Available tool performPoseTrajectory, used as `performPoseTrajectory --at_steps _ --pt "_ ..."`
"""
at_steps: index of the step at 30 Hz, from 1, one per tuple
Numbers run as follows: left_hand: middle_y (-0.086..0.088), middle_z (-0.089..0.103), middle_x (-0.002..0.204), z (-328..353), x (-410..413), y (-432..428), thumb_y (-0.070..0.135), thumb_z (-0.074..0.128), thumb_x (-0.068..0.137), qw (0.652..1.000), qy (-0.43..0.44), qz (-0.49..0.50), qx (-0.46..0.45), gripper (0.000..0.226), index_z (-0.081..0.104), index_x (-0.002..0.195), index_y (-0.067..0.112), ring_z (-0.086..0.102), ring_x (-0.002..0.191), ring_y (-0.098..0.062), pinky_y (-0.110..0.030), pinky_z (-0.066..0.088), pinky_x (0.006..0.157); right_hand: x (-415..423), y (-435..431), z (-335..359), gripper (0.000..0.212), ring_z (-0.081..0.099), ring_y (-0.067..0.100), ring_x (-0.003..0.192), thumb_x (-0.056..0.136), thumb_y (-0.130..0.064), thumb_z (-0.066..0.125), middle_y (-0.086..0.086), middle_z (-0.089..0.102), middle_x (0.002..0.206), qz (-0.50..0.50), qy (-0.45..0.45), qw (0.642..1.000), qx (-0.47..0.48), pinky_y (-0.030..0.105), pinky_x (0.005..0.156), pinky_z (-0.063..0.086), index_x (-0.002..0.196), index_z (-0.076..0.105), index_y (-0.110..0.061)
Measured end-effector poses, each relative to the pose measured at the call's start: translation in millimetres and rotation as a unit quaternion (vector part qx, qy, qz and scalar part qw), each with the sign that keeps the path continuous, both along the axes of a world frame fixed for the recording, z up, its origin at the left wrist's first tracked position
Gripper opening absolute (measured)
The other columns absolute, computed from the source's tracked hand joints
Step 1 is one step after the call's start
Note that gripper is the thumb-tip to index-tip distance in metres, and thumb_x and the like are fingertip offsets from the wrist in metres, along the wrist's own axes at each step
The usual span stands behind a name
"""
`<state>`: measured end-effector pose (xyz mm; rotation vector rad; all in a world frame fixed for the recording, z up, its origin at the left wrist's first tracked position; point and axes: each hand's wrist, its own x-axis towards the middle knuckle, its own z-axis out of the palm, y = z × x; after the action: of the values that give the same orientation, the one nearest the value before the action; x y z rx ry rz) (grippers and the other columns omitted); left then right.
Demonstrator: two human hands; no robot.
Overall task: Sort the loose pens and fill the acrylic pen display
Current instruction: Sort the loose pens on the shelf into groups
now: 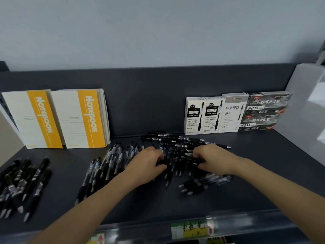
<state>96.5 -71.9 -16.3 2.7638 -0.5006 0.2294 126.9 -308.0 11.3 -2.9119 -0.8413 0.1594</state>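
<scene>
Loose black pens lie in heaps on a dark shelf point(158, 199). The middle heap point(181, 147) spreads from the shelf's centre toward the right. My left hand point(149, 162) and my right hand point(211, 159) both rest on it, fingers curled around a bundle of black pens point(179, 164) held between them. A fan of clear-barrelled pens point(105, 166) lies just left of my left hand. Another pile of black pens point(21, 182) sits at the far left. A few pens point(204, 184) lie below my right hand. No acrylic display is in view.
Two yellow-and-white notebooks point(58, 118) lean against the back wall at left. Pen boxes point(235, 111) stand in a row at back right. A white panel point(307, 106) closes the right side. Price labels point(191, 228) run along the shelf's front lip.
</scene>
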Motion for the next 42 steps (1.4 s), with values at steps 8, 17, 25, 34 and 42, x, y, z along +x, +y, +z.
performPoseTrajectory --at_steps 8,17,25,34,42 --pt "0.014 0.061 0.085 8.6 -0.7 -15.3 0.03 0.06 0.091 0.988 -0.001 0.017 -0.154 0.016 0.069 0.1 0.02 0.055 0.076 0.003 -0.006 0.039 0.064 -5.5 17.6 18.9 0.013 0.058 0.003 0.062 0.08 -0.011 0.073 -0.005 0.067 0.071 -0.079 0.084 0.943 0.313 0.012 0.062 0.046 0.074 0.068 -0.022" --pt "-0.006 0.072 0.083 30.6 -14.9 -7.9 0.024 0.062 0.091 0.858 0.065 0.094 -0.501 0.015 0.069 0.093 0.012 0.068 0.073 -0.012 -0.02 0.053 0.06 -10.9 66.5 21.3 0.005 0.06 0.015 0.064 0.08 -0.003 0.071 0.007 0.067 0.073 -0.105 0.256 0.84 0.467 0.024 0.058 0.048 0.083 0.071 -0.007" --pt "-0.003 0.056 0.06 37.0 -28.9 45.8 0.025 0.068 0.08 0.888 -0.036 0.246 -0.387 0.026 0.06 0.074 0.001 0.051 0.055 -0.014 -0.028 0.04 0.052 -19.4 151.5 14.4 0.028 0.052 0.014 0.064 0.068 -0.016 0.082 0.015 0.064 0.07 -0.028 0.146 0.908 0.392 0.03 0.064 0.043 0.082 0.068 0.005" --pt "-0.009 0.064 0.069 68.1 -64.5 172.8 0.019 0.066 0.087 0.858 -0.058 0.337 -0.384 0.021 0.066 0.083 -0.002 0.058 0.052 -0.011 -0.016 0.045 0.044 -39.8 239.4 13.8 0.022 0.067 0.018 0.086 0.085 -0.027 0.069 0.004 0.07 0.094 0.03 0.194 0.895 0.399 0.036 0.08 0.058 0.102 0.068 -0.013" --pt "-0.008 0.055 0.056 67.6 -71.2 275.8 0.014 0.063 0.083 0.871 0.06 0.453 -0.178 0.02 0.058 0.068 0.002 0.05 0.045 -0.018 -0.023 0.041 0.05 -47.4 274.6 4.2 0.018 0.062 0.01 0.083 0.09 -0.023 0.063 -0.004 0.065 0.096 0.055 0.186 0.923 0.333 0.027 0.078 0.054 0.106 0.067 -0.017"
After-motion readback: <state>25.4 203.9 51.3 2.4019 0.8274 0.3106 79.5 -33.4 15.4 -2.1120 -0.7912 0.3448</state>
